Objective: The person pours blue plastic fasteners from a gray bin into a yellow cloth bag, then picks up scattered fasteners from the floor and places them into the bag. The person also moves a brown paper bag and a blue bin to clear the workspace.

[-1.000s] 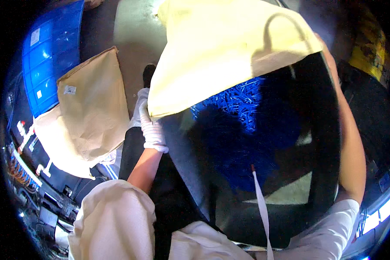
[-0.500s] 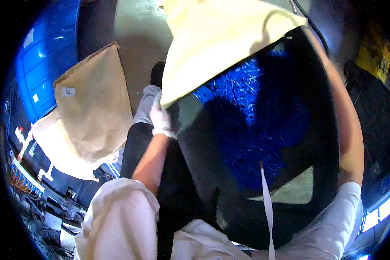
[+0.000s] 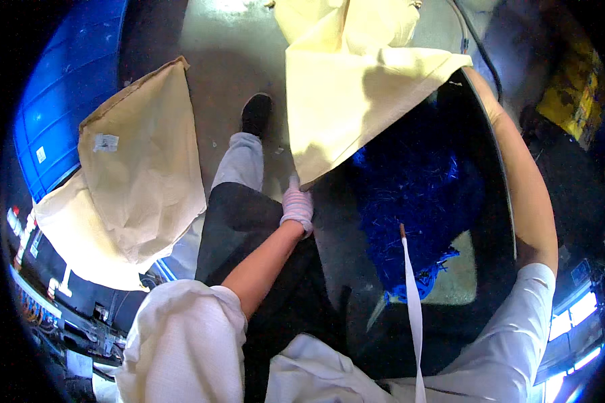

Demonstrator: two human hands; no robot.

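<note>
Ahead of me hangs a pale yellow sack point(image 3: 336, 101), its lower edge slanting up to the right. My left hand point(image 3: 298, 207), in a striped light glove, is closed on the sack's lower left corner. At the upper right corner of the sack, my right hand point(image 3: 474, 79) reaches from outside a dark wall; its fingers are hidden. Below the sack edge lies a mass of shredded blue strips point(image 3: 417, 201), inside what looks like a dark container point(image 3: 497, 215). A pale patch point(image 3: 460, 275) shows near the strips' lower end.
A tan sack point(image 3: 144, 161) with a small label stands at the left beside a large blue container point(image 3: 67, 87). A white cord point(image 3: 413, 302) with a brown tip dangles before me. A dark hose point(image 3: 480, 43) runs at the upper right, near something yellow point(image 3: 575, 94).
The sack's lower left corner has moved right and down with my left hand. The sack has crumpled at its top, and shadow now covers more of the blue strips.
</note>
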